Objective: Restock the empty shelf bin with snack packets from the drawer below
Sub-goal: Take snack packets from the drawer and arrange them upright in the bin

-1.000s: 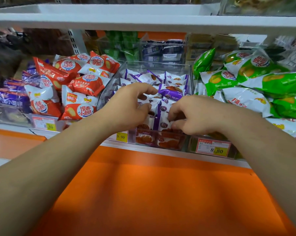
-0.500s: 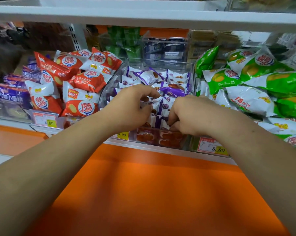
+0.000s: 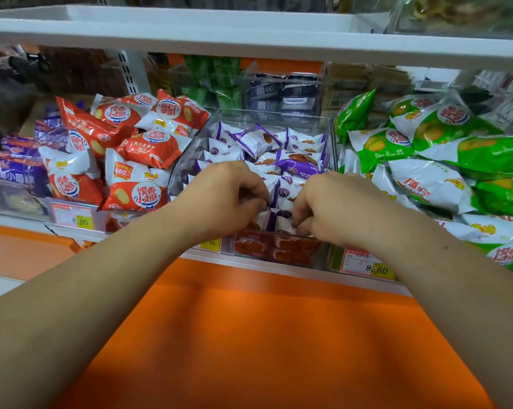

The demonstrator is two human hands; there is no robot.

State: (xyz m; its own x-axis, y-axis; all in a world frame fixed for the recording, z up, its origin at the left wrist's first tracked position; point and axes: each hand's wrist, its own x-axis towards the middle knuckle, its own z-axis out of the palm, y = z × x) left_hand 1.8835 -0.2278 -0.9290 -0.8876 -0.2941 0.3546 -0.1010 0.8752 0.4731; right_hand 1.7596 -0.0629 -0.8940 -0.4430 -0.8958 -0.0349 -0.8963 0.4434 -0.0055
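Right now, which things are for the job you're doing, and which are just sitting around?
For the job: clear bin; purple snack packets in it; left hand and right hand, both gripping packets at the bin's front.

Just sitting around: red packets on the left; green packets on the right; price tags; orange panel below.
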